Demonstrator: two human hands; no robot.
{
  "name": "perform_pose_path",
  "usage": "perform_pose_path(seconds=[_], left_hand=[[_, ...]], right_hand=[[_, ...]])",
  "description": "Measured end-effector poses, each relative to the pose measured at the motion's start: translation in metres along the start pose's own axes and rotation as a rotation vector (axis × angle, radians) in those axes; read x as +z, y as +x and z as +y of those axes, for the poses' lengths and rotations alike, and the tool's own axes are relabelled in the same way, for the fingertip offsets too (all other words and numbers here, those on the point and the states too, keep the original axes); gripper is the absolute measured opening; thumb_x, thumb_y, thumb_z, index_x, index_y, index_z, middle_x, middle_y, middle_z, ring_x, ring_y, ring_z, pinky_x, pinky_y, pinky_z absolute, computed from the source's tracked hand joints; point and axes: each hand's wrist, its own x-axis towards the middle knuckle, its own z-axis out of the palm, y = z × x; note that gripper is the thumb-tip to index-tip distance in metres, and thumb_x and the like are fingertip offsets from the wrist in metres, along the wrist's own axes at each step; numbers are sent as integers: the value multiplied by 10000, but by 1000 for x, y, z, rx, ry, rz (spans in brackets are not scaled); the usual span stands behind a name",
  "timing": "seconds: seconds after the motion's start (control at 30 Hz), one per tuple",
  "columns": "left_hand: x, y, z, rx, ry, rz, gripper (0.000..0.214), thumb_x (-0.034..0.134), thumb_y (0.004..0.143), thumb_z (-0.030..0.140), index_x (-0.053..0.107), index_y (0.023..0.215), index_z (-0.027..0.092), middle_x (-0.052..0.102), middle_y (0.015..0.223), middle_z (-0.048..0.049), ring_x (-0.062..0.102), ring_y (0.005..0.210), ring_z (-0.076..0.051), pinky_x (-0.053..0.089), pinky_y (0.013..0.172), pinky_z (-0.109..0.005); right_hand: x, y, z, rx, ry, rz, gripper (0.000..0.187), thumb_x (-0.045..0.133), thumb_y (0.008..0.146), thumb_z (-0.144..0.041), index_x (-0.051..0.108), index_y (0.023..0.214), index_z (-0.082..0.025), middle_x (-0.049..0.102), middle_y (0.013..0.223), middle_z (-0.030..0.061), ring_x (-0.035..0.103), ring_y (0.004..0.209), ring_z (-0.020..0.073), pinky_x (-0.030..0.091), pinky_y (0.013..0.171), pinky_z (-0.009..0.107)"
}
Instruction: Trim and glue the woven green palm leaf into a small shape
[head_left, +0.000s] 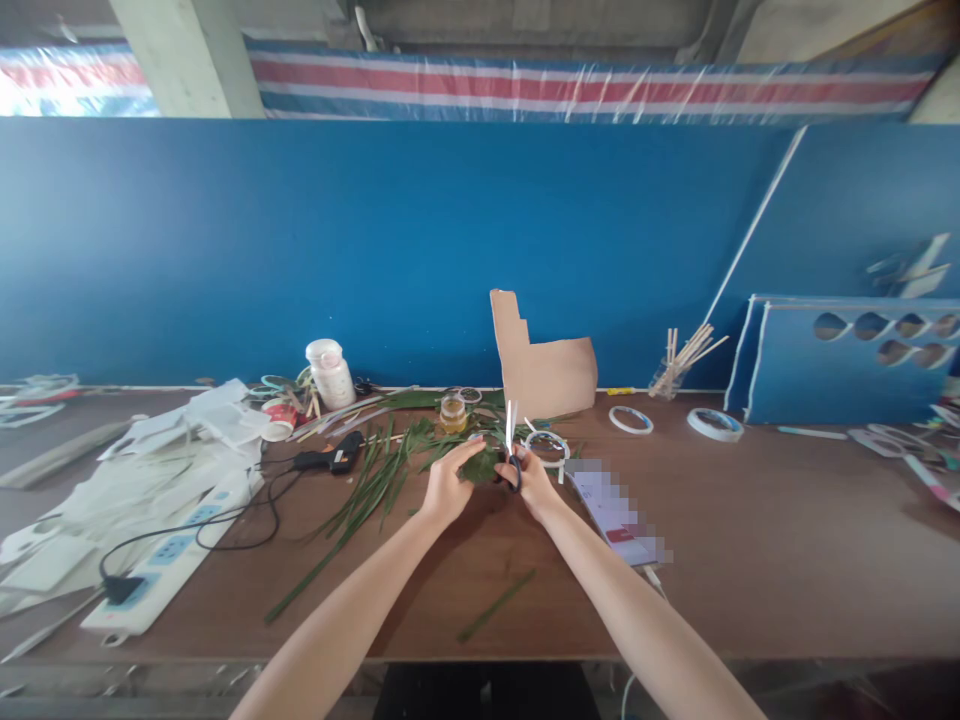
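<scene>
My left hand (448,482) is closed around a small bundle of green leaf (482,464), held just above the table. My right hand (536,482) grips a pair of scissors (514,472) with dark handles, its blades pointing up and away from me beside the leaf. Whether the right fingers also touch the leaf, I cannot tell. Long green leaf strips (375,478) lie spread to the left of my hands. One loose strip (496,606) rests on the table nearer to me. A small jar with yellowish contents (453,412) stands just beyond my left hand.
Left are a black glue gun (330,456), a white power strip (176,560), white scraps (112,500) and a white bottle (330,375). A cardboard piece (551,370) leans on the blue panel. Tape rolls (715,425), sticks (684,360) and a blurred-out flat item (611,510) lie right.
</scene>
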Motion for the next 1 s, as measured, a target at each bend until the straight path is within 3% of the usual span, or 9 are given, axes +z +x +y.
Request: perform_pose_path(seconds=[0.07,0.23,0.37,0.43,0.53,0.63,0.73,0.83,1.0], left_hand=[[1,0,3,-13,-9,-1,654,544,614,-6,543,1230,214,568,1256,-67,516,1166,-226,375,1023,-392],[0,1,17,-38,-77,-137,950,771,545,166,321,1380,213,452,1359,-116,438,1229,-274,369,1007,-377],[-4,2,21,-132,-72,-98,873,791,540,228,417,1328,217,583,1204,-106,561,1049,-261,448,866,-338],[-5,2,18,-185,-63,-73,687,779,568,274,545,1209,200,658,1038,-85,607,878,-229,466,738,-292],[-6,2,12,-225,-16,-82,245,700,673,372,679,796,161,647,647,-24,558,582,-153,397,555,-231],[-7,1,8,-238,7,-120,384,584,772,448,575,514,164,511,421,20,459,423,-111,323,486,-216],[-8,3,7,-252,21,-97,473,472,835,484,544,489,169,455,372,31,419,380,-106,303,477,-218],[-11,6,5,-224,98,6,485,445,845,492,537,496,167,452,407,25,421,420,-113,282,483,-219],[-14,9,5,-201,113,168,384,440,859,460,618,684,168,550,543,3,496,536,-139,329,552,-223]], right_hand=[[-3,2,-1,-35,-8,13,258,691,596,-309,480,675,-185,491,563,-54,462,505,92,370,504,227],[-11,4,-2,-57,17,14,273,677,608,-281,425,660,-191,439,581,-63,419,525,80,340,509,212],[-14,5,-3,-49,15,12,261,663,631,-306,432,675,-192,461,593,-53,424,523,84,341,500,216],[-15,5,-3,-51,1,30,275,668,624,-315,425,668,-194,454,585,-55,422,517,85,343,496,217],[-15,5,-6,-56,-10,70,302,676,611,-312,400,658,-199,411,566,-68,406,509,82,336,487,213],[-14,5,-7,-71,-17,100,311,677,606,-294,384,646,-202,389,568,-73,398,517,82,340,497,213],[-13,5,-7,-81,-23,109,301,672,607,-275,382,644,-203,397,578,-71,407,526,86,348,507,218],[-13,6,-7,-77,-47,112,302,672,611,-274,381,648,-204,395,579,-70,406,527,89,343,502,221],[-12,5,-5,-84,-97,93,326,686,603,-287,373,635,-202,379,560,-75,395,518,84,333,506,222]])
